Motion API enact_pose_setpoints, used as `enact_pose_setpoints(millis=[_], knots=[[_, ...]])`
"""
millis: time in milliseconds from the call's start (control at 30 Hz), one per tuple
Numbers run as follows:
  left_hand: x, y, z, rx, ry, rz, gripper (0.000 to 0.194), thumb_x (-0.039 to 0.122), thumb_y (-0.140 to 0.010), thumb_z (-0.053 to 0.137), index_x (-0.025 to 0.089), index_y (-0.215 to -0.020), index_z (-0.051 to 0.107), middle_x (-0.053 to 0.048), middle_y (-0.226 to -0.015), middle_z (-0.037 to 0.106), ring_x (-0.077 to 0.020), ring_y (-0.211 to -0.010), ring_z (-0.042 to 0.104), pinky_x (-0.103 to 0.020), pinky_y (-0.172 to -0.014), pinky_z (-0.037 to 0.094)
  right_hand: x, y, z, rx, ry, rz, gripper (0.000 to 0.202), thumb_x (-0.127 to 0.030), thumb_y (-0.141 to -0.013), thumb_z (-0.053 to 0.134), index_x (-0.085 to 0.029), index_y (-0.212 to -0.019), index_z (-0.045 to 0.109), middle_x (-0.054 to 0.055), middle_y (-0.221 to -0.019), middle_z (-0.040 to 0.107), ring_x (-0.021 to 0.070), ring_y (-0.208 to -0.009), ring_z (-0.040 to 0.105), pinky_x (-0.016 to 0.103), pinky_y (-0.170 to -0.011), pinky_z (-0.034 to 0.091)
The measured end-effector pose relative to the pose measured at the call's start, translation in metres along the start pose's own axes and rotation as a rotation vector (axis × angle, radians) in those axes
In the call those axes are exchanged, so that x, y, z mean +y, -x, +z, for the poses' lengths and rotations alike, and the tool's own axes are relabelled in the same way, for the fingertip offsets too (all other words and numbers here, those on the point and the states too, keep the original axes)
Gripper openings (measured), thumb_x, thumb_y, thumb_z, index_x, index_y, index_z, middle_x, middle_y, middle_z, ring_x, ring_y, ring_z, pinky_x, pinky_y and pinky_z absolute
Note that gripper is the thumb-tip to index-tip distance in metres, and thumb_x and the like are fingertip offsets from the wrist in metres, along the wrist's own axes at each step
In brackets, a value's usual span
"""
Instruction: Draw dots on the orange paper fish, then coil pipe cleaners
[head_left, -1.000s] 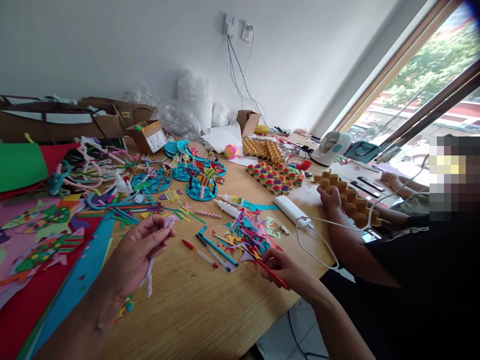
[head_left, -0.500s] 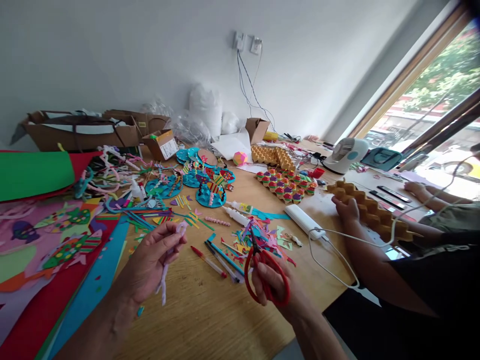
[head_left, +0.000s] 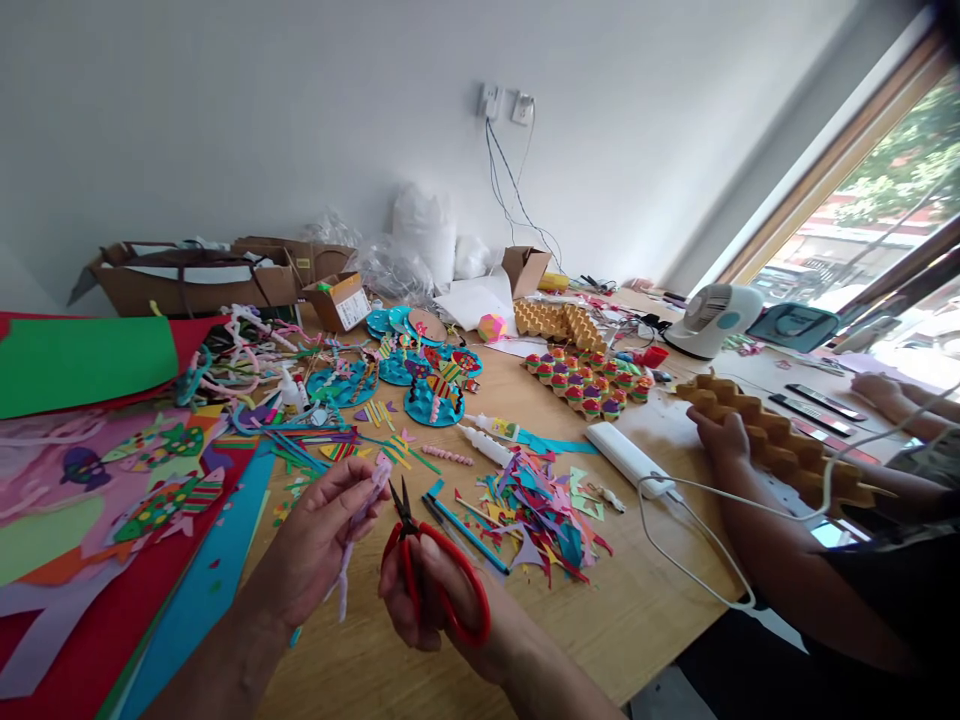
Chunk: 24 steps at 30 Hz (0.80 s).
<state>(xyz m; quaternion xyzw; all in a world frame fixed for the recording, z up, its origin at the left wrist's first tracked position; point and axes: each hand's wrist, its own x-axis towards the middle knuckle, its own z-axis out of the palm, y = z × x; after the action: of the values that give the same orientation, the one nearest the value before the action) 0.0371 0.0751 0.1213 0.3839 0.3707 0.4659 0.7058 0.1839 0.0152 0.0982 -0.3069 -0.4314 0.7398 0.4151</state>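
Observation:
Between the fingertips of my left hand is a lilac pipe cleaner, bent at the top, its tail hanging below the palm. My right hand grips red-handled scissors, fingers in the loops. Their dark blades are slightly parted and point up beside the pipe cleaner, close to it but not visibly around it. Behind the scissors lie pens and a heap of coloured paper scraps. A twisted pink pipe cleaner rests farther back, near white glue bottles.
Coloured paper sheets cover the left side. Blue decorated discs and a painted egg carton stand mid-table. A white power strip trails a cable at right, where another person's hand holds a plain egg carton.
My right hand has brought the scissors left, up to the pipe cleaner in my left hand. The view has shifted slightly, moving the scene right and down.

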Motion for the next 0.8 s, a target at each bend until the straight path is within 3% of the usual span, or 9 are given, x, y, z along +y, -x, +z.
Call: enact_pose_setpoints(millis=[300, 567, 800], knots=[[-0.011, 0.004, 0.002, -0.147, -0.111, -0.002, 0.018, 0.036, -0.075, 0.067, 0.02, -0.073, 0.059, 0.004, -0.068, 0.055, -0.009, -0.061, 0.047, -0.018, -0.059, 0.039, -0.001, -0.005, 0.0, 0.015, -0.164, -0.009, 0.05, -0.057, -0.086, 0.04, -0.01, -0.084, 0.059, -0.001, -0.056, 0.048, 0.0064, -0.044, 0.043, 0.016, -0.037, 0.024], [-0.011, 0.002, -0.005, -0.245, -0.329, 0.053, 0.021, 0.04, -0.079, 0.059, 0.019, -0.075, 0.061, 0.001, -0.069, 0.053, -0.0128, -0.064, 0.047, -0.022, -0.058, 0.038, -0.003, -0.006, 0.005, -0.057, -0.264, -0.058, 0.051, -0.06, -0.083, 0.04, -0.012, -0.074, 0.055, -0.001, -0.056, 0.046, 0.0075, -0.043, 0.043, 0.017, -0.033, 0.02], [-0.008, 0.0, -0.011, -0.333, -0.404, 0.092, 0.019, 0.037, -0.08, 0.059, 0.019, -0.074, 0.062, 0.0, -0.071, 0.055, -0.0145, -0.067, 0.047, -0.024, -0.062, 0.039, 0.006, -0.001, 0.009, -0.028, -0.351, -0.067, 0.049, -0.06, -0.082, 0.045, -0.014, -0.067, 0.052, -0.007, -0.046, 0.037, 0.003, -0.034, 0.024, 0.017, -0.031, 0.01]])
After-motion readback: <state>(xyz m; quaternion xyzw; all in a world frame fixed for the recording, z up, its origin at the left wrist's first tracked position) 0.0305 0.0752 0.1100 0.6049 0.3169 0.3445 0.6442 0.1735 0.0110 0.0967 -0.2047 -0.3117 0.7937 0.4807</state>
